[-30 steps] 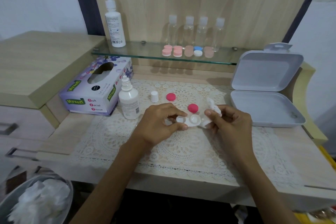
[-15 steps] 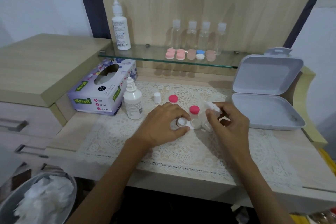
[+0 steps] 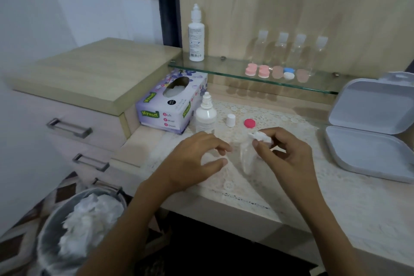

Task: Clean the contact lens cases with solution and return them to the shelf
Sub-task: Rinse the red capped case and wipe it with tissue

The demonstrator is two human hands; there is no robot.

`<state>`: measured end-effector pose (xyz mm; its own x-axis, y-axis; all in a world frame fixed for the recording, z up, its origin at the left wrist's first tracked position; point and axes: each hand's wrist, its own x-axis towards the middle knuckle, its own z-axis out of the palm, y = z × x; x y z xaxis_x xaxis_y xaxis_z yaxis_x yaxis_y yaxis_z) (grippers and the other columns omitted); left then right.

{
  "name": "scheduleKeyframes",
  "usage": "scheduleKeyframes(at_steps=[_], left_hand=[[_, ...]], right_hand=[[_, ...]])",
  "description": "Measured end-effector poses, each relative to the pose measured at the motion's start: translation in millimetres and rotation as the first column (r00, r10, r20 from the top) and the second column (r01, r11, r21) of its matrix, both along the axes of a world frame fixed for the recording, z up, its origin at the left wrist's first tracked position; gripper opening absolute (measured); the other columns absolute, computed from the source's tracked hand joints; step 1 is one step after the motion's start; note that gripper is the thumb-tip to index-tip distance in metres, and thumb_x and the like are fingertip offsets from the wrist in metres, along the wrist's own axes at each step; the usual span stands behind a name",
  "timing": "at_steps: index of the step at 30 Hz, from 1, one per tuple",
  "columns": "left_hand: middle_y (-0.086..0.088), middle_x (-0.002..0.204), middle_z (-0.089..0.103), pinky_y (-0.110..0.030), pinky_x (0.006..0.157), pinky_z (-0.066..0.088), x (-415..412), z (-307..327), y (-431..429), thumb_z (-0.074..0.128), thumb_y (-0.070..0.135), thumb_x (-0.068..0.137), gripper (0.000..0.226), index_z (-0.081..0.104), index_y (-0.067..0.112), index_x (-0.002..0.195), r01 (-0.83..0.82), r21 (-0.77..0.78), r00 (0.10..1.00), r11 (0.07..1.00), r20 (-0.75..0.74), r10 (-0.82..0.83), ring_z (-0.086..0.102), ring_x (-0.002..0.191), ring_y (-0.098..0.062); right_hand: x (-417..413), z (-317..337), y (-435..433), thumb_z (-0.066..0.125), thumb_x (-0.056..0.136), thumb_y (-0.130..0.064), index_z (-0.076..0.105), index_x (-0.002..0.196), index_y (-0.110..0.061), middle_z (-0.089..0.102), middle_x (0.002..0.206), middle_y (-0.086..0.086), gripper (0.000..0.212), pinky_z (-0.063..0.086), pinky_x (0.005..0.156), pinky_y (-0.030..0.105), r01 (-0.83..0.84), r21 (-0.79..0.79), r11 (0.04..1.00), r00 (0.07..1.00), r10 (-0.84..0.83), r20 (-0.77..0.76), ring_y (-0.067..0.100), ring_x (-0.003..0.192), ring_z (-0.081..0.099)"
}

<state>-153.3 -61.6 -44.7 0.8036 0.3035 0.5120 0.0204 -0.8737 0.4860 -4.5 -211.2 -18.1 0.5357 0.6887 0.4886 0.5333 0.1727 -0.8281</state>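
Observation:
My right hand [image 3: 284,154] pinches a crumpled white tissue [image 3: 261,137] above the lace mat [image 3: 280,184]. Just below the tissue, the clear lens case [image 3: 247,159] shows only as a motion blur, and I cannot tell what holds it. My left hand [image 3: 197,159] hovers to its left with fingers loosely curved and nothing in them. One red cap [image 3: 250,123] and a small white bottle cap [image 3: 230,120] lie on the mat behind the hands. An uncapped solution bottle [image 3: 205,116] stands beside them. More lens cases [image 3: 257,71] sit on the glass shelf [image 3: 224,74].
A tissue box [image 3: 172,103] stands left of the bottle. An open grey plastic box [image 3: 369,139] sits at the right. A tall bottle [image 3: 196,36] and clear bottles [image 3: 291,51] line the shelf. A bin full of used tissues [image 3: 78,224] is at the lower left.
My left hand has let go of the lens case and drawn slightly left. The right hand has bunched the tissue and covers the second red cap. The view has swung left.

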Motion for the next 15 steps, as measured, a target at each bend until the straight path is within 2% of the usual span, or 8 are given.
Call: scheduleKeyframes(at_steps=[3, 7, 9, 11, 13, 15], left_hand=[[0.011, 0.092, 0.066, -0.020, 0.081, 0.044, -34, 1, 12, 0.068, 0.024, 0.085, 0.019, 0.069, 0.019, 0.103, -0.072, 0.082, 0.997, 0.994, -0.003, 0.072, 0.057, 0.089, -0.004], [0.015, 0.090, 0.066, -0.028, 0.077, 0.047, -93, 3, 35, 0.061, 0.029, 0.088, 0.014, 0.070, 0.026, 0.099, -0.222, 0.087, 0.974, 0.971, -0.035, 0.225, 0.058, 0.086, -0.004], [0.013, 0.089, 0.067, -0.025, 0.075, 0.046, -125, 2, 44, 0.058, 0.030, 0.088, 0.016, 0.070, 0.026, 0.097, -0.289, 0.061, 0.956, 0.955, -0.028, 0.291, 0.058, 0.084, -0.003], [0.011, 0.089, 0.067, -0.025, 0.074, 0.047, -157, -3, 52, 0.058, 0.028, 0.088, 0.017, 0.071, 0.022, 0.096, -0.355, 0.041, 0.935, 0.934, 0.002, 0.355, 0.059, 0.083, -0.006], [0.013, 0.090, 0.067, -0.027, 0.074, 0.048, -187, -12, 61, 0.059, 0.025, 0.088, 0.014, 0.072, 0.024, 0.095, -0.429, 0.030, 0.903, 0.903, 0.013, 0.429, 0.060, 0.083, -0.008], [0.021, 0.089, 0.064, -0.020, 0.074, 0.046, -214, -23, 69, 0.059, 0.027, 0.087, 0.014, 0.070, 0.030, 0.095, -0.494, 0.009, 0.869, 0.869, 0.005, 0.494, 0.058, 0.083, 0.000]], right_hand=[[-27, 1, 20, 0.064, 0.084, 0.001, 0.068, 0.086, -0.016, 0.063, 0.074, -0.001, 0.018, 0.049, 0.062, 0.035, -0.113, -0.002, 0.994, 0.993, 0.113, -0.031, 0.017, 0.067, 0.056], [-67, -7, 53, 0.068, 0.082, -0.003, 0.062, 0.083, -0.022, 0.062, 0.073, -0.004, 0.020, 0.046, 0.054, 0.035, -0.245, -0.043, 0.969, 0.967, 0.240, -0.090, 0.025, 0.067, 0.059], [-90, -13, 72, 0.070, 0.080, -0.003, 0.059, 0.082, -0.025, 0.063, 0.075, -0.005, 0.025, 0.045, 0.049, 0.027, -0.290, -0.060, 0.955, 0.951, 0.281, -0.131, 0.022, 0.065, 0.060], [-115, -18, 89, 0.070, 0.079, -0.001, 0.058, 0.082, -0.022, 0.064, 0.074, -0.006, 0.025, 0.046, 0.047, 0.025, -0.345, -0.076, 0.935, 0.929, 0.330, -0.166, 0.015, 0.061, 0.058], [-141, -25, 104, 0.069, 0.080, 0.002, 0.059, 0.081, -0.016, 0.064, 0.073, -0.003, 0.020, 0.052, 0.047, 0.030, -0.417, -0.091, 0.905, 0.899, 0.394, -0.192, 0.017, 0.059, 0.059], [-167, -35, 117, 0.067, 0.079, 0.006, 0.059, 0.078, -0.013, 0.066, 0.075, 0.006, 0.021, 0.056, 0.052, 0.036, -0.468, -0.114, 0.876, 0.876, 0.443, -0.191, 0.023, 0.059, 0.063]])
